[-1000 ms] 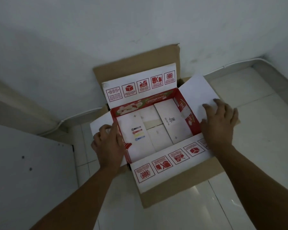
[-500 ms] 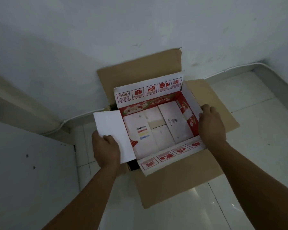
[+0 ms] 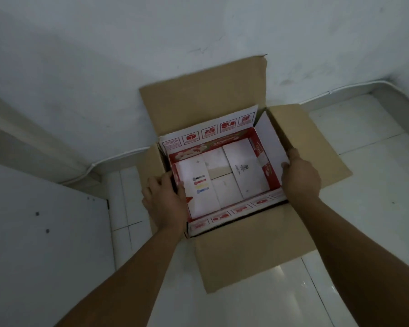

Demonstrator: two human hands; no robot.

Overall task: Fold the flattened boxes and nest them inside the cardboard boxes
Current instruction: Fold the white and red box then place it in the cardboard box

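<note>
A brown cardboard box stands open on the tiled floor against the wall, its four flaps spread out. Inside it sits a red and white printed box, its white flaps with red symbols standing up along the brown box's walls. My left hand grips the printed box's left wall, fingers over its edge. My right hand holds the right wall and its white flap. The printed box's bottom flaps are white, with coloured marks on the left one.
A white wall rises behind the box, with a white cable running along its base. A white panel with small holes lies at the left. Glossy white floor tiles lie to the right and front.
The printed box has gone deeper into the brown box. Its side flaps, spread outward before, now stand folded up against the brown walls. Both hands moved inward onto its side walls.
</note>
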